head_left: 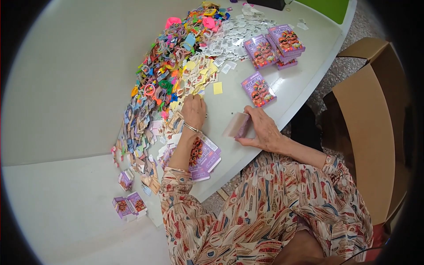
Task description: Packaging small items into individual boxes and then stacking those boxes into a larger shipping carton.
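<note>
My right hand (266, 131) grips a small purple carton (241, 126) between thumb and fingers, with a pale end turned toward the left. My left hand (194, 111), a bracelet at its wrist, reaches down to the edge of a heap of small printed cards (176, 120). Its fingers are bent together, and whatever is in them is hidden beneath the hand. Under the left forearm lie flat, unfolded purple cartons (206, 162). Just beyond my right hand a closed purple box (259, 90) lies face up. A yellow square card (217, 88) rests beyond the left hand.
Stacked purple boxes (286, 42) stand at the far right. A long heap of colourful small trinkets (170, 66) borders the left side, with white paper slips (238, 33) beyond it. Two purple cartons (129, 205) lie lower left. An open cardboard box (364, 106) stands at right.
</note>
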`<move>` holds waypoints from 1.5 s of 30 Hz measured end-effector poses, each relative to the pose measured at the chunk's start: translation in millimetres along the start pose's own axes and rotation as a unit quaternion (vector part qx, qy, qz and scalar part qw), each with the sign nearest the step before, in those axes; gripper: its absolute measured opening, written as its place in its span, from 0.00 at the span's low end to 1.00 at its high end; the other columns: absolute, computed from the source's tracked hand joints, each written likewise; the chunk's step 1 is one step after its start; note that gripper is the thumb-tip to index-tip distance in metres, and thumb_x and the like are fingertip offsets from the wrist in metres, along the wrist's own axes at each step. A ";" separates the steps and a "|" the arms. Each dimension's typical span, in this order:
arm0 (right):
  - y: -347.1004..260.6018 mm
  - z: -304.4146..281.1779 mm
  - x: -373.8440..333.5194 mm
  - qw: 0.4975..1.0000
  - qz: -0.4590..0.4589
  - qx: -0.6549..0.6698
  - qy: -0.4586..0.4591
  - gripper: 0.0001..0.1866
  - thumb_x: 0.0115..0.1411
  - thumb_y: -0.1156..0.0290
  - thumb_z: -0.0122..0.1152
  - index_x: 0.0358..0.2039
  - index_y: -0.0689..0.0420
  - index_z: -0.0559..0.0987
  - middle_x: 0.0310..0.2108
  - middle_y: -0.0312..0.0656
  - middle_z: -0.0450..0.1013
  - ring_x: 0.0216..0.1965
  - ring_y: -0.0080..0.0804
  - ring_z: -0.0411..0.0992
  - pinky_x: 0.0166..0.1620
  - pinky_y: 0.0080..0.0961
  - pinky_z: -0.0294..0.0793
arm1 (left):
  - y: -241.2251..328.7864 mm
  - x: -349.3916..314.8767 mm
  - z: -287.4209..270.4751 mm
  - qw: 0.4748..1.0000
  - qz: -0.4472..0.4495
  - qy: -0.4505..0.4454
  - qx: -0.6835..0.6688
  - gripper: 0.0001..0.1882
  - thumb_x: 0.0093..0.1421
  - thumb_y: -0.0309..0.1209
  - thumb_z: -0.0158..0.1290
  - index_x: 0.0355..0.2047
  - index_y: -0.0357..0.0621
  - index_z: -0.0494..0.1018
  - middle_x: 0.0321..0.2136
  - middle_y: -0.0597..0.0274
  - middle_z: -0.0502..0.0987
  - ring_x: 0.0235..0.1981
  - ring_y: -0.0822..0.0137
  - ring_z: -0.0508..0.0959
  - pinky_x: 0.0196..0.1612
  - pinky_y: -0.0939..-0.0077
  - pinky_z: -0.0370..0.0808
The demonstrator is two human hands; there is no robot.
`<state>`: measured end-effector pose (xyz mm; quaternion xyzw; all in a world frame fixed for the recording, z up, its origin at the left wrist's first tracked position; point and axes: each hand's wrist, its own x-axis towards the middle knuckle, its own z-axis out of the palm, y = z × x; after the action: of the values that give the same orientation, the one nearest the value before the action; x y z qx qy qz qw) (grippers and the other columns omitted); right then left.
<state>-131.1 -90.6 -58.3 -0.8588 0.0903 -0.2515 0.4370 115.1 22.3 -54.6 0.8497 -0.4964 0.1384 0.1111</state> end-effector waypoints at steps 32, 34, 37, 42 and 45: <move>-11.4 5.6 10.4 0.989 -0.009 -0.144 0.000 0.47 0.41 0.54 0.71 0.52 0.74 0.60 0.33 0.51 0.69 0.35 0.44 0.70 0.38 0.32 0.74 | 62.2 116.4 57.5 0.987 0.120 0.007 -0.107 0.14 0.51 0.37 0.59 0.26 0.38 0.71 0.24 0.46 0.75 0.27 0.45 0.76 0.28 0.57 0.72; -10.4 6.2 10.7 0.987 -0.018 -0.157 -0.004 0.47 0.41 0.53 0.71 0.52 0.74 0.60 0.33 0.51 0.70 0.36 0.44 0.70 0.37 0.32 0.74 | 61.6 115.4 62.5 0.992 0.095 0.001 -0.087 0.12 0.51 0.35 0.59 0.26 0.38 0.71 0.25 0.46 0.74 0.27 0.45 0.76 0.28 0.57 0.72; -11.2 6.7 12.5 0.989 -0.027 -0.148 0.009 0.48 0.40 0.52 0.71 0.52 0.73 0.60 0.33 0.51 0.70 0.36 0.44 0.70 0.37 0.32 0.74 | 52.5 117.6 51.1 0.993 0.097 -0.015 -0.066 0.09 0.52 0.30 0.54 0.30 0.36 0.75 0.26 0.42 0.76 0.28 0.45 0.77 0.32 0.57 0.75; -8.1 5.2 17.8 0.989 0.017 -0.147 -0.022 0.48 0.40 0.53 0.71 0.52 0.72 0.60 0.33 0.52 0.70 0.36 0.45 0.71 0.37 0.33 0.74 | 58.3 100.7 -34.6 0.851 -0.102 -0.095 -0.506 0.06 0.59 0.26 0.54 0.32 0.35 0.75 0.27 0.67 0.76 0.27 0.76 0.77 0.27 0.82 0.76; -7.6 -1.3 21.1 0.989 0.030 -0.143 -0.029 0.48 0.40 0.53 0.71 0.52 0.72 0.59 0.32 0.52 0.71 0.36 0.46 0.71 0.37 0.34 0.75 | 84.2 64.5 -100.5 0.858 -0.087 -0.087 -0.499 0.05 0.59 0.24 0.53 0.36 0.37 0.74 0.28 0.65 0.77 0.28 0.73 0.77 0.30 0.79 0.75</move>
<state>-114.3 -94.8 -44.1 -0.9164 0.1388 -0.1977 0.3192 59.2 -37.9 66.2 0.7284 -0.4309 -0.2128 0.4883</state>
